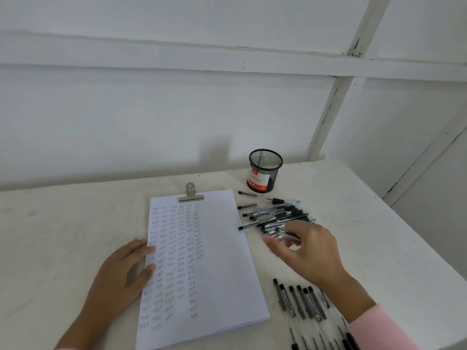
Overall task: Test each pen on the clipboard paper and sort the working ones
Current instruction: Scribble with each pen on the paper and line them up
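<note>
A clipboard with white paper (222,248) lies in the middle of the table, held by a metal clip (190,194). Columns of small test marks fill the paper's left half. My left hand (121,274) rests flat on the paper's left edge, fingers straight. To the right of the paper lies a loose pile of pens (273,214) with clear barrels and black caps. My right hand (310,251) reaches into that pile from the near side, and thumb and fingers pinch a clear pen (288,234). A second group of pens (300,301) lies in a row at the near right, partly under my right forearm.
A black mesh pen cup (264,170) with a red and white label stands behind the pile, with no pens showing in it. One pen (260,197) lies apart just in front of the cup. The white table (63,236) meets a white wall behind; its right edge slants close to the pens.
</note>
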